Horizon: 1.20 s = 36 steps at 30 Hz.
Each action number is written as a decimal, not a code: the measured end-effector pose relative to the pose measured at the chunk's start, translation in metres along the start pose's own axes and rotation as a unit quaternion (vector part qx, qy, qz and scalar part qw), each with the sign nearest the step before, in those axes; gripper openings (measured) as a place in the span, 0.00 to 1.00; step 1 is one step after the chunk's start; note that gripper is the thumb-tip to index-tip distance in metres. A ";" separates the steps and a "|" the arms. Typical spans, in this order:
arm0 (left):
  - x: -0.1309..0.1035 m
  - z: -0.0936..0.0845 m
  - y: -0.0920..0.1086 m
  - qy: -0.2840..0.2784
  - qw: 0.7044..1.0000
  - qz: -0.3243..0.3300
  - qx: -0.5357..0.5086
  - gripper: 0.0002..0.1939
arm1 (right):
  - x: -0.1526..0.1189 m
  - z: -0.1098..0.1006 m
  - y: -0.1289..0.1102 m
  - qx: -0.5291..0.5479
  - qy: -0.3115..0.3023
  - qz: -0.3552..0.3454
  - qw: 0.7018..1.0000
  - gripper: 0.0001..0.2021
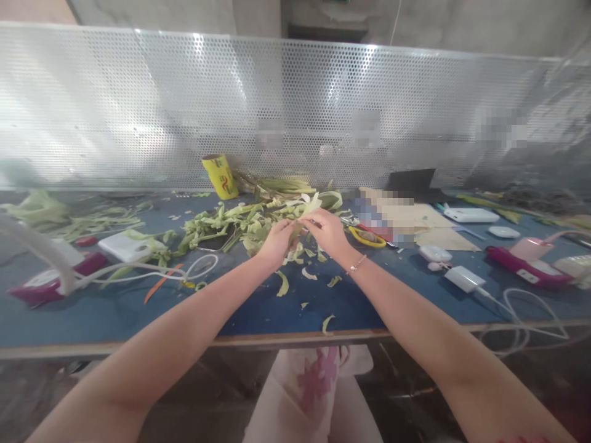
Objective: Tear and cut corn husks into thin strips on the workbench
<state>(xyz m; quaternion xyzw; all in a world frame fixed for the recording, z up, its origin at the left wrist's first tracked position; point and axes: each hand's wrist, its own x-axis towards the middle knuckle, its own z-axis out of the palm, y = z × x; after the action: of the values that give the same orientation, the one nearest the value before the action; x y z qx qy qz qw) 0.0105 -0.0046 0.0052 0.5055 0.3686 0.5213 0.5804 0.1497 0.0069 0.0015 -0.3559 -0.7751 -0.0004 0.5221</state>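
Note:
My left hand (278,241) and my right hand (329,232) meet over the middle of the table, fingers closed in a pinch. Between them is a pale green flower (310,203) with long pointed petals, its lower part hidden by my fingers. A heap of green stems and leaves (207,226) spreads behind and to the left of my hands. Loose curled petal pieces (282,284) are scattered on the blue tabletop (295,314) below them. Yellow-handled scissors (368,238) lie just right of my right hand.
A yellow cardboard tube (220,177) leans at the back near a perforated metal screen (138,111). Power strips (530,267), white chargers (464,279) and looping cables lie at both sides. Brown paper sheets (427,216) lie at the right. The table's front edge (221,341) is near me.

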 end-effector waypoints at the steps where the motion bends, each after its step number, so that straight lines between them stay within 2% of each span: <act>1: 0.000 0.000 0.000 -0.009 1.000 -0.009 -0.002 0.07 | 0.000 0.000 0.000 -0.008 -0.003 -0.009 1.000 0.09; 5: -0.002 0.001 0.000 -0.050 0.998 -0.044 -0.017 0.10 | -0.003 -0.003 -0.003 -0.063 -0.026 -0.014 0.998 0.11; 8: -0.004 0.001 0.001 -0.055 0.997 -0.049 -0.037 0.11 | -0.005 -0.004 -0.006 -0.070 -0.032 -0.005 0.997 0.12; 11: -0.005 0.003 0.003 -0.053 0.996 -0.056 -0.041 0.12 | -0.004 -0.002 -0.008 -0.042 -0.017 0.019 0.999 0.12; 17: -0.007 0.004 0.006 -0.057 0.994 -0.083 -0.040 0.12 | -0.002 0.004 -0.008 0.049 -0.004 0.123 0.991 0.10; 23: -0.007 0.005 0.003 -0.047 0.998 -0.046 -0.020 0.12 | -0.001 0.005 -0.005 0.077 0.013 0.162 0.984 0.10; 26: -0.007 0.005 0.002 -0.044 0.998 -0.046 -0.014 0.10 | -0.001 0.005 -0.002 0.044 0.020 0.146 0.988 0.08; 30: -0.008 0.006 0.002 -0.042 0.998 -0.049 -0.018 0.10 | -0.002 0.007 0.002 -0.008 0.036 0.087 0.996 0.05; 36: -0.009 0.008 0.004 -0.034 0.997 -0.056 -0.042 0.06 | -0.006 0.004 -0.002 -0.085 -0.028 0.017 0.996 0.10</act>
<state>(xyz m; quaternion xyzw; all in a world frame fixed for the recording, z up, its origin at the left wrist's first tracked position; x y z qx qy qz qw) 0.0159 -0.0149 0.0096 0.4766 0.3545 0.4853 0.6416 0.1468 0.0035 -0.0043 -0.4122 -0.7801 -0.0470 0.4684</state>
